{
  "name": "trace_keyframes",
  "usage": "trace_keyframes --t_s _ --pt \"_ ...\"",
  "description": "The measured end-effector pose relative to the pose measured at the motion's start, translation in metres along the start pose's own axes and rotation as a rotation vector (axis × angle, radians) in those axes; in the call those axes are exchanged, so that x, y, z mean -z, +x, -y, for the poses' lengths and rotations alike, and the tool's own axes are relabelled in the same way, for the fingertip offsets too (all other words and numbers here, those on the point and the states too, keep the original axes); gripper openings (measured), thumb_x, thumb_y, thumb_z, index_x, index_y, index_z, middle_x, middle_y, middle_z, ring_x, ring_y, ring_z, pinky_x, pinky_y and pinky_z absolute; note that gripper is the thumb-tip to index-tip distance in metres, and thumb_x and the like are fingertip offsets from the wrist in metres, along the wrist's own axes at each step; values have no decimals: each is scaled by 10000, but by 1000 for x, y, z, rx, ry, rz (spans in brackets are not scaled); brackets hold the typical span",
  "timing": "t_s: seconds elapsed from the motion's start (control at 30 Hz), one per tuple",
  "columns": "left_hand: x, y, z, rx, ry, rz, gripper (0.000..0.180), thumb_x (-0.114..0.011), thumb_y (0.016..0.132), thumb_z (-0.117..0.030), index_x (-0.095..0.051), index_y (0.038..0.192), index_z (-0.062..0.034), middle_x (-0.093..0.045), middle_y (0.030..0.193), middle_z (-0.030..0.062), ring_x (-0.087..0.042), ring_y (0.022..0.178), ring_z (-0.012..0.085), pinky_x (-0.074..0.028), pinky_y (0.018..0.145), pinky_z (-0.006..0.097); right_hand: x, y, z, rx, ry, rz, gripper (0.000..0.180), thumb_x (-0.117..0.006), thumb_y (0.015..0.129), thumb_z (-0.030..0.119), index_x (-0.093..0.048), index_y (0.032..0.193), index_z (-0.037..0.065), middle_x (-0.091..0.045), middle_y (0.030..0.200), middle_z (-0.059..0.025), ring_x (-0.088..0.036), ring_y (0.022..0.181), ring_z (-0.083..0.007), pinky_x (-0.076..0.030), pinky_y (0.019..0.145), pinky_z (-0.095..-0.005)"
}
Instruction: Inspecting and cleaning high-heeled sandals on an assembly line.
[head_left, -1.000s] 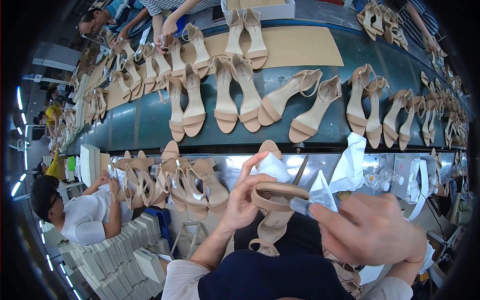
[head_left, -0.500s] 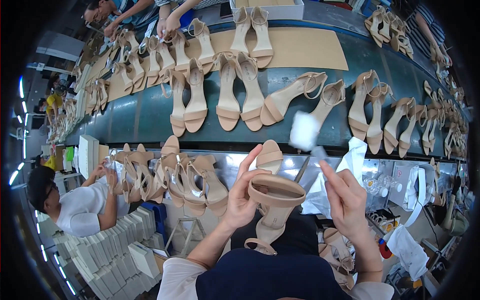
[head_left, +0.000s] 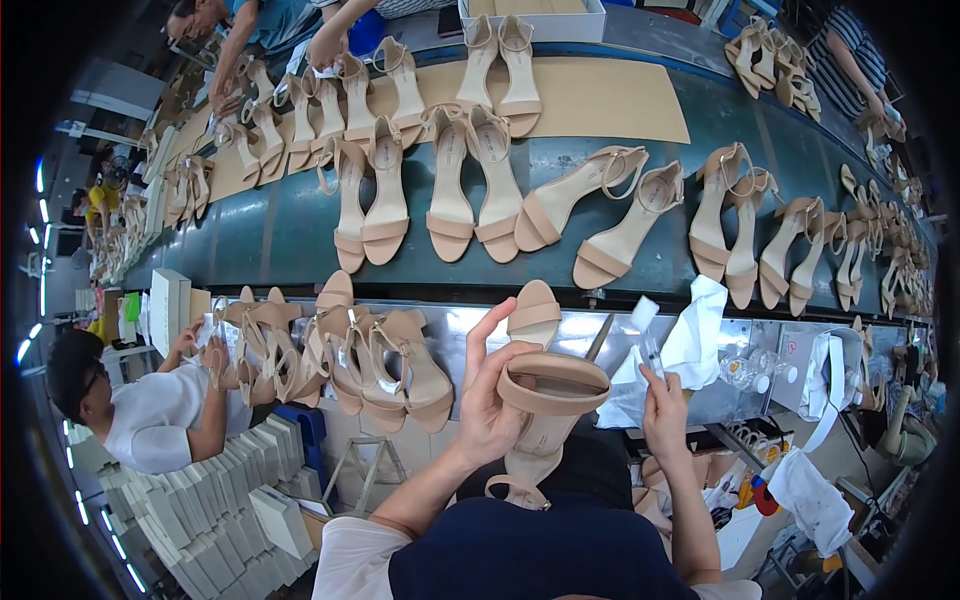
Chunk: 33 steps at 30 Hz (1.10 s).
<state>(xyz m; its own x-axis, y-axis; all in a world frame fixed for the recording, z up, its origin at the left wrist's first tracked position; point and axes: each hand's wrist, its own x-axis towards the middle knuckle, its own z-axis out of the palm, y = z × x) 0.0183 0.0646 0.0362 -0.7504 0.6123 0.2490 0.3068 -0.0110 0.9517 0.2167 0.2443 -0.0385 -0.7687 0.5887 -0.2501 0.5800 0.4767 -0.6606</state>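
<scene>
Left hand (head_left: pixel 490 400) gripping beige sandal (head_left: pixel 545 400) by its strap, fingers (head_left: pixel 490 325) wrapped, index extended, sandal held above lap, right hand (head_left: pixel 663 405) pinching small clear tube (head_left: pixel 650 350), white cloth (head_left: pixel 695 325) just beside

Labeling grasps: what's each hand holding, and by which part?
Left hand grips a beige high-heeled sandal at its side, by the toe strap. Right hand pinches a small clear plastic piece at its lower end.

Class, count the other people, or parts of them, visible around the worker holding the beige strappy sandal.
3: a seated person in a white shirt lower left, a person leaning over top left, a striped sleeve top right. More may be hidden.
</scene>
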Motion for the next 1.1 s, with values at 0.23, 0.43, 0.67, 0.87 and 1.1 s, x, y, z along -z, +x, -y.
trace_keyframes --t_s 0.23,0.43,0.67,0.87,1.1 --pt "-4 -5 2 -21 12 53 302 -523 820 -21 -558 1120 -21 -268 1403 239 -389 1243 319 -364 979 355 49 13 77 563 -161 -404 406 -647 743 205 -615 1141 128 -324 1354 -239 -284 1270 -427 -256 1022 -541" --pt "-13 0 -9 -39 -6 158 352 -556 803 17 -549 1153 -18 -268 1407 232 -398 1249 318 -390 959 350 62 48 121 1160 -370 -376 421 -619 734 435 -625 1131 295 -388 1388 25 -207 1348 -252 -110 1081 -566" --pt "-6 -12 -7 116 -204 152 401 -582 772 66 -542 1164 -5 -300 1390 201 -417 1234 296 -403 948 335 49 54 139 1298 -600 -417 449 -585 795 493 -595 1195 289 -384 1377 165 -114 1387 -175 -10 1085 -592" --pt "-15 -4 -2 10 -165 206 361 -539 782 62 -547 1139 11 -330 1368 190 -412 1233 271 -401 947 320 47 37 123 1264 -607 -566 453 -623 754 417 -584 1171 244 -431 1327 147 -313 1279 -112 -122 1082 -594" --pt "-1 -7 16 247 -198 30 356 -533 866 -69 -479 1208 15 -438 1310 119 -521 1093 191 -443 905 305 68 -17 85 544 -239 -743 452 -754 666 292 -588 1039 99 -490 1184 -152 -460 1136 -357 -337 959 -488"
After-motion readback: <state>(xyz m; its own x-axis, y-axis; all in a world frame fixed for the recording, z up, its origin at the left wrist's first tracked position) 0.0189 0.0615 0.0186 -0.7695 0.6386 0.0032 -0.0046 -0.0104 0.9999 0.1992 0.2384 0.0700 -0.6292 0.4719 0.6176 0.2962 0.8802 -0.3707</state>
